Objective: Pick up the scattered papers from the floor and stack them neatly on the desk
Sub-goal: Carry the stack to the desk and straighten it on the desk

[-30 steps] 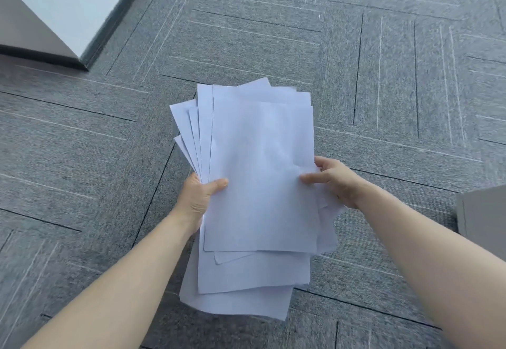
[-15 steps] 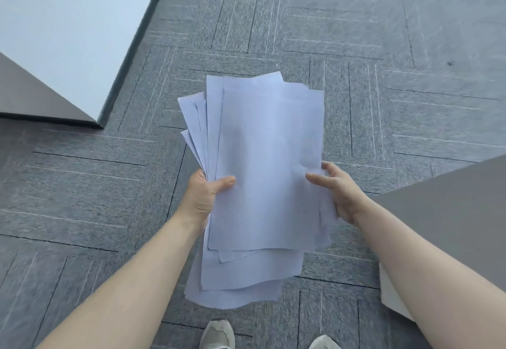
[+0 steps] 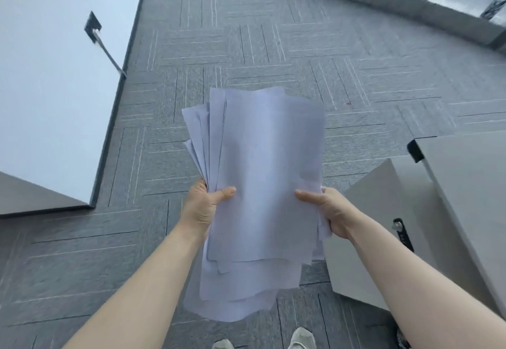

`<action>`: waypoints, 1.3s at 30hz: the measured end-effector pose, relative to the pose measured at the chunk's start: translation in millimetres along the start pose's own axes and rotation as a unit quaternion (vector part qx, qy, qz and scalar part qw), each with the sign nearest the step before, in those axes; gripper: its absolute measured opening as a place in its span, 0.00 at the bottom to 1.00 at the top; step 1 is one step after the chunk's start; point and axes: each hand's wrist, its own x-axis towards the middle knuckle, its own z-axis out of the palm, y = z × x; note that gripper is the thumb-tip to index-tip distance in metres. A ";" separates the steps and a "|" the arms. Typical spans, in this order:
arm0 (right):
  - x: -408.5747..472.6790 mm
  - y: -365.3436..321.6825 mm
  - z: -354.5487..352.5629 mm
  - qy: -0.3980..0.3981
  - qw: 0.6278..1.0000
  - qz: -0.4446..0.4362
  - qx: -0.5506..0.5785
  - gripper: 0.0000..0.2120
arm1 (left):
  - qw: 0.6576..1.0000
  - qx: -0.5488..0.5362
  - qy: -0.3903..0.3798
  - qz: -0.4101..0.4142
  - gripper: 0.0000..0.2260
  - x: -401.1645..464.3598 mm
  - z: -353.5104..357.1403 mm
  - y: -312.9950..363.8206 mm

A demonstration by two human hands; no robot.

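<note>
A loose, uneven bundle of white papers (image 3: 262,173) hangs in front of me above the grey carpet, its sheets fanned out at the top left and ragged at the bottom. My left hand (image 3: 202,206) grips the bundle's left edge, thumb on top. My right hand (image 3: 328,211) holds the right edge, thumb on the top sheet. A grey desk (image 3: 471,173) stands at the right, its surface level with my right forearm. No loose papers show on the visible floor.
A white wall (image 3: 54,80) with a dark socket and cable runs along the left. A grey cabinet (image 3: 383,217) with a lock sits under the desk. Windows line the far edge. My shoes (image 3: 301,339) show at the bottom.
The view has risen and tilted up, so more floor, the wall and windows appear. The desk and cabinet have come further into view at right. Both hands keep their hold on the papers.
</note>
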 end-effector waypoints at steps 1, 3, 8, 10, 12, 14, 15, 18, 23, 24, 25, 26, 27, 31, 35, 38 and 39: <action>-13.6 -11.7 -3.1 0.008 1.000 -0.007 -0.008 0.11 | 1.000 0.002 -0.011 0.004 0.22 -4.4 8.6 14.2; -41.0 -35.0 -9.8 0.037 0.998 -0.036 -0.024 0.09 | 0.999 0.002 -0.031 0.009 0.22 -12.4 24.9 39.8; -106.0 -83.3 -30.6 0.131 0.981 -0.140 -0.029 0.05 | 0.997 -0.024 -0.063 -0.025 0.17 -30.8 71.6 94.1; -134.0 -96.5 -40.4 0.154 0.971 -0.180 -0.017 0.04 | 0.996 -0.008 -0.084 -0.011 0.18 -37.7 95.6 113.0; -161.7 -107.1 -50.4 0.175 0.960 -0.220 -0.001 0.04 | 0.994 -0.004 -0.105 0.004 0.19 -47.1 122.3 129.6; -188.9 -115.5 -61.4 0.205 0.946 -0.252 0.006 0.06 | 0.991 -0.006 -0.131 0.011 0.19 -58.9 149.4 143.2; -202.2 -118.6 -67.5 0.223 0.938 -0.266 0.005 0.06 | 0.989 -0.003 -0.146 0.014 0.19 -65.8 163.1 149.3; -241.4 -123.8 -91.0 0.270 0.915 -0.299 0.011 0.02 | 0.984 0.000 -0.176 0.025 0.20 -85.0 204.1 163.6; -302.0 -132.2 -135.3 0.317 0.882 -0.343 0.066 0.05 | 0.970 0.005 -0.239 0.054 0.14 -121.8 270.2 186.6; -312.2 -132.9 -146.3 0.313 0.879 -0.352 0.077 0.05 | 0.965 0.011 -0.254 0.064 0.13 -130.2 283.5 192.1; -321.2 -133.2 -157.7 0.310 0.876 -0.359 0.086 0.06 | 0.960 0.019 -0.268 0.078 0.12 -138.0 296.4 197.6; -330.0 -133.0 -170.1 0.304 0.876 -0.364 0.091 0.09 | 0.955 0.029 -0.281 0.091 0.10 -146.5 309.9 203.8; -338.4 -133.2 -181.6 0.296 0.876 -0.368 0.101 0.12 | 0.949 0.039 -0.295 0.103 0.09 -155.6 323.4 209.9; -365.1 -132.4 -221.6 0.253 0.884 -0.362 0.151 0.26 | 0.926 0.072 -0.345 0.133 0.09 -188.6 371.0 228.7; -391.5 -133.3 -247.8 0.216 0.895 -0.348 0.177 0.23 | 0.913 0.084 -0.376 0.136 0.10 -209.5 408.2 234.4; -409.3 -133.3 -272.8 0.213 0.897 -0.345 0.179 0.22 | 0.910 0.085 -0.383 0.131 0.10 -220.5 433.5 232.0; -414.0 -133.6 -280.2 0.214 0.897 -0.343 0.177 0.21 | 0.910 0.082 -0.384 0.131 0.09 -222.8 440.5 230.1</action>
